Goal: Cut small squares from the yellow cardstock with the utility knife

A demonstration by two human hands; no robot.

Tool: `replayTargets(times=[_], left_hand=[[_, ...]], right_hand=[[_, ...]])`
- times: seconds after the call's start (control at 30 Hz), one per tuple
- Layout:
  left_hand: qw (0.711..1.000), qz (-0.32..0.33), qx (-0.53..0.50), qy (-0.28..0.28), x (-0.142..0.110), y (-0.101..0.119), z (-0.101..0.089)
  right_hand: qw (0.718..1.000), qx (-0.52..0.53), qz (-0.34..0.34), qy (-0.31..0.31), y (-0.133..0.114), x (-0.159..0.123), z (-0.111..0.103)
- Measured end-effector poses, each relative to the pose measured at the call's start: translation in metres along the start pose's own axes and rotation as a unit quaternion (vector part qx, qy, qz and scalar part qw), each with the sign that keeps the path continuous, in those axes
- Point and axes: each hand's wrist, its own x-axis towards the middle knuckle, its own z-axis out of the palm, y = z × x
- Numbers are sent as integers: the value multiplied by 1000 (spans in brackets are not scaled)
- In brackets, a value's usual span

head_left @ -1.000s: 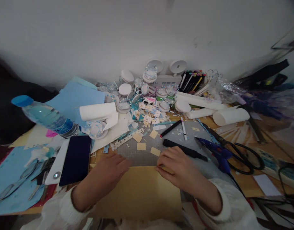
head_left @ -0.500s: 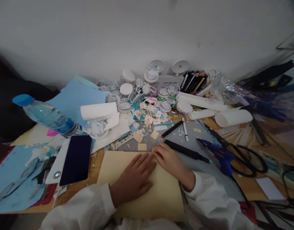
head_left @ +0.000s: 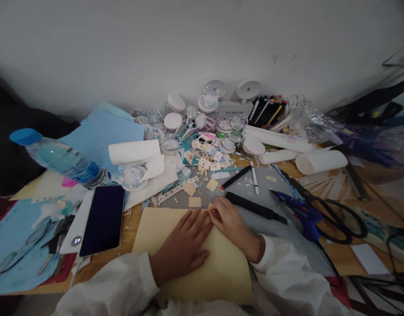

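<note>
A large pale yellow sheet of paper [head_left: 228, 267] lies in front of me at the table's near edge. My left hand [head_left: 184, 243] rests flat on it, fingers stretched toward its far edge. Close beside those fingertips, my right hand [head_left: 230, 224] is closed in a pinch at the sheet's far edge. What its fingertips hold is too small to make out. Small yellow paper squares [head_left: 194, 202] lie just beyond the sheet. A thick black marker [head_left: 254, 207] lies to the right of my right hand.
At the left are a phone [head_left: 103, 221] and a tilted water bottle [head_left: 62, 160]. Black-handled scissors [head_left: 333, 217] and a blue glue gun [head_left: 298, 213] lie right. A pile of small paper cutouts [head_left: 205, 153] and round white decorated pieces [head_left: 208, 102] crowd the back.
The right hand's fingers have curled in more tightly at the sheet's far edge. My left hand stays flat, almost unmoved. The view has shifted slightly.
</note>
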Motion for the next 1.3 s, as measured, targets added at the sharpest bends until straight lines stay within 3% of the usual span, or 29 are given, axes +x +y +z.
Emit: replayTargets(times=[0.93, 1.17, 1.3], left_hand=[[1000, 1, 0, 0, -1, 0, 0], [1000, 2, -9, 8, -1, -1, -1], [999, -1, -21, 26, -2, -1, 0]], right_hand=[[999, -17, 17, 43, 1, 1, 7], [995, 22, 40, 94, 2, 2, 5], [987, 41, 51, 149, 3, -1, -8]])
